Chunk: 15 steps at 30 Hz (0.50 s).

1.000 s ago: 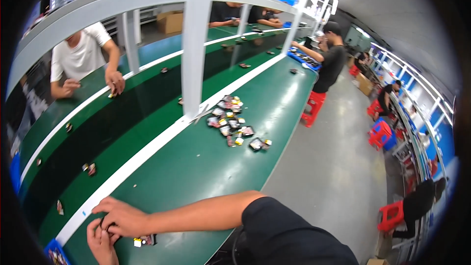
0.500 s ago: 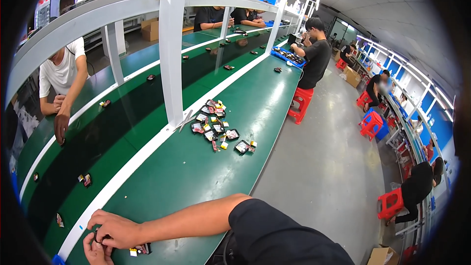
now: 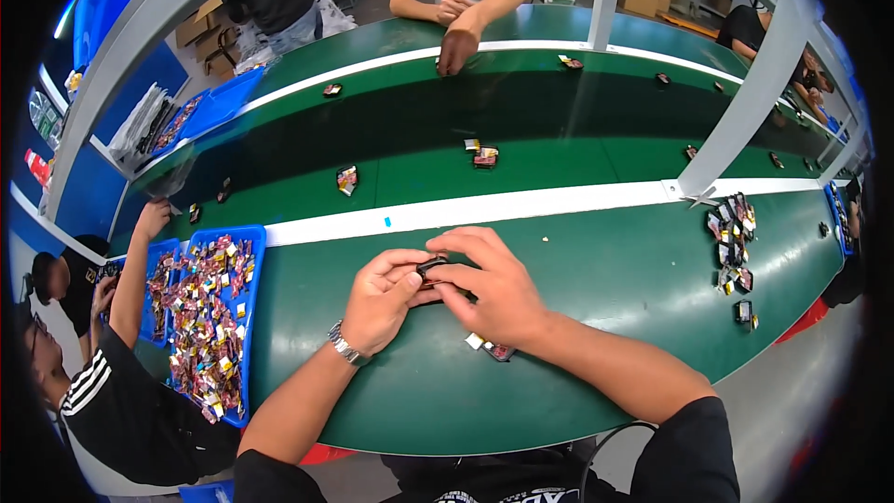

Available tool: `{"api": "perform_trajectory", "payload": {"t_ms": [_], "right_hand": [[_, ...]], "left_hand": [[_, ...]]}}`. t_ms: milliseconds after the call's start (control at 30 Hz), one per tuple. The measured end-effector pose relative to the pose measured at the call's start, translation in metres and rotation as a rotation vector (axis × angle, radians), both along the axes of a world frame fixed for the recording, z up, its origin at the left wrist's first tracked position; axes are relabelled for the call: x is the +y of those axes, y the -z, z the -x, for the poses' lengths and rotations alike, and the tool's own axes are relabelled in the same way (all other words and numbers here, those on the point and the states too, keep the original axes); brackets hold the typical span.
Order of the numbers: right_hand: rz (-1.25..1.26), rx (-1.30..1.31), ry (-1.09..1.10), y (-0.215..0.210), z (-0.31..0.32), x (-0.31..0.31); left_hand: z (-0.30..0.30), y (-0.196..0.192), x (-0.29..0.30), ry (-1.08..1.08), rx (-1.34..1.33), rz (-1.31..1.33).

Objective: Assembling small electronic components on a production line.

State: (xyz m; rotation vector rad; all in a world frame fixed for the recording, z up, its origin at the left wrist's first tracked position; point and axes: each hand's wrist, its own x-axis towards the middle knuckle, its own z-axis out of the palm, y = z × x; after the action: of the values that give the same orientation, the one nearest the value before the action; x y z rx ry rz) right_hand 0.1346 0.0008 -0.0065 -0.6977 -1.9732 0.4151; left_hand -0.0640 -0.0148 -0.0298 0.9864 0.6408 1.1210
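Note:
In front of me, above the green bench top (image 3: 596,289), both hands meet around a small black part (image 3: 431,266). My left hand (image 3: 374,300), with a metal watch on its wrist, pinches it from the left side. The fingers of my right hand (image 3: 494,287) curl over it from above and from the right. Much of the part is hidden by my fingers, so its exact kind cannot be made out. Below my right wrist lies a small black-framed component (image 3: 500,351) with a white and yellow tab, partly covered by the hand.
A blue tray (image 3: 256,293) full of small red, white and yellow components stands left, beside a co-worker's arm (image 3: 135,270). Similar pieces lie clustered (image 3: 731,242) at right. Beyond the white rail (image 3: 466,211) runs a dark belt (image 3: 410,121) with scattered pieces. A person in white (image 3: 466,0) sits opposite.
My view has swung left, so my hands now appear near the middle and the blue tray has come into sight. Both hands stay together around the black part.

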Motion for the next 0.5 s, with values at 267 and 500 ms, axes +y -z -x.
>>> {"api": "perform_trajectory", "payload": {"t_ms": [267, 500], "right_hand": [[0.050, 0.004, 0.003, -0.0021, -0.0041, 0.0000], [0.137, -0.017, -0.041, -0.0017, -0.0052, 0.0011]], "left_hand": [[-0.0068, -0.0046, 0.0010, 0.011, 0.012, -0.014], [-0.0056, -0.0039, -0.0003, 0.003, 0.030, -0.005]]}}
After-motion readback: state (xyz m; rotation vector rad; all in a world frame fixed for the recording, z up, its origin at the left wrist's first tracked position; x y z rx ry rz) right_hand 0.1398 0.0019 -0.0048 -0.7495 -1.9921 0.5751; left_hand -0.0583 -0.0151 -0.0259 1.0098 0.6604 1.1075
